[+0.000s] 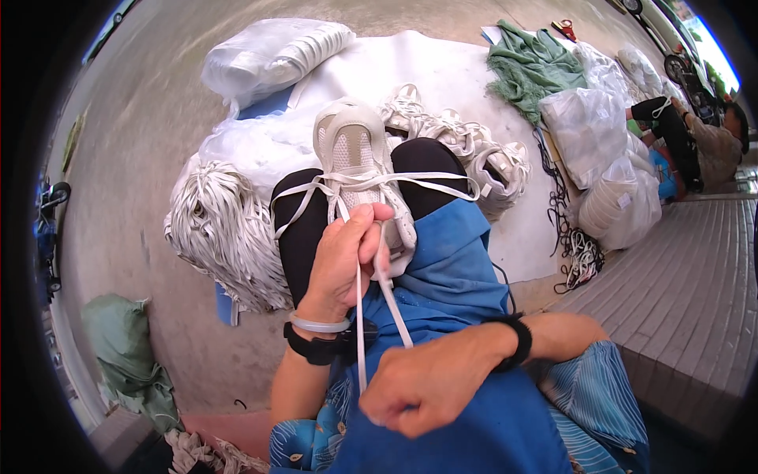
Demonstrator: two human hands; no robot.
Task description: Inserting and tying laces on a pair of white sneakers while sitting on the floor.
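Note:
A beige and white mesh sneaker [352, 136] is held between my knees, toe pointing away from me. Its flat white shoelace [452, 181] runs across the eyelets, with loose loops hanging out to both sides. My left hand [347, 254] is closed at the shoe's ankle end, fingers pinched where the lace passes. My right hand [433, 382] is closed in a fist nearer my body, and two taut lengths of lace run down to it from the shoe. The left fingers partly hide the shoe's opening.
A thick bundle of white laces [225, 233] lies to my left. Several laced sneakers [499, 170] rest on a white sheet [426, 59] ahead. Bagged goods [588, 134], a green cloth [530, 67] and red-handled scissors [564, 29] lie at the right. Another person [714, 146] sits far right.

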